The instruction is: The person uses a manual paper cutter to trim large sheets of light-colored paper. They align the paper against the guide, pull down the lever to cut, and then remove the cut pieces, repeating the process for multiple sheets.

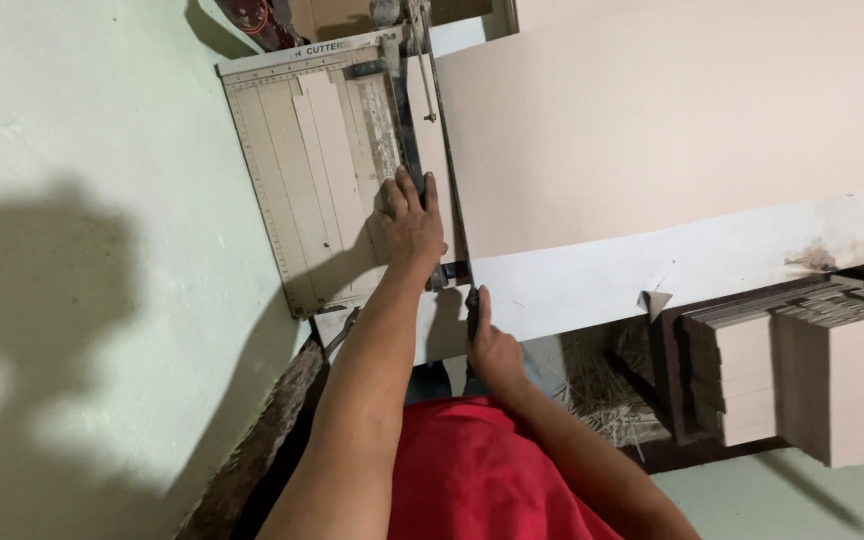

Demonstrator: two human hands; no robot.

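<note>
Left hand (410, 222) flat, fingers spread, pressing down on the clamp bar (404, 120) of the paper cutter (297, 190), right at the cutting edge. Palm covers the near end of the bar; holding nothing, just pinning.

Right hand (490, 345) closed around the black handle (472, 312) of the cutter blade arm (444, 150), thumb up along it. Arm is down, lying along the cutter's right edge, handle near the front corner of the base.

Large beige cardboard sheet (672, 120) sits to the right of the blade, its left edge tucked under the clamp and blade line. Narrow cut strips (327, 150) lie on the ruled cutter bed to the left of the bar.

Cutter sits on a white surface (712, 265), stained at the far right. Below it on the right: stacks of cut cardboard pieces (812, 370), standing on edge. Pile of thin offcut slivers (607, 385) beside them, near the red shirt (472, 470). Pale green wall (82, 200) to the left.
</note>
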